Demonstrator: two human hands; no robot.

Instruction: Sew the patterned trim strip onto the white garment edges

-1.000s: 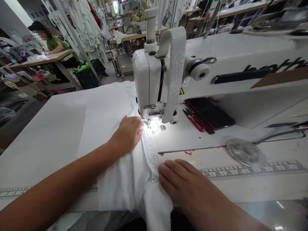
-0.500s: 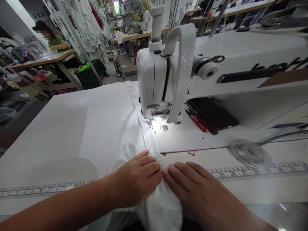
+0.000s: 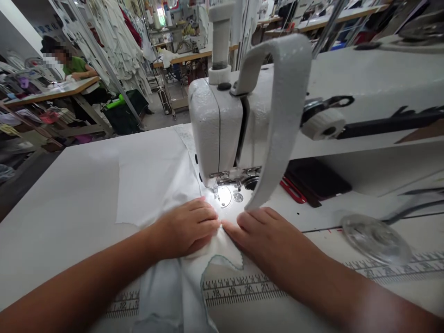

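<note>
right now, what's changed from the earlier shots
The left hand drew back, then went forward again towards the sewing machine; the right hand moved forward too. The white cloth has shifted, its near edge coming forward and baring part of the ruler strip. The red snips and clear disc stayed put.

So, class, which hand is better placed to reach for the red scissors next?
Probably the right hand: it is nearer the red scissors, while the left hand lies on the white cloth, farther away.
</note>
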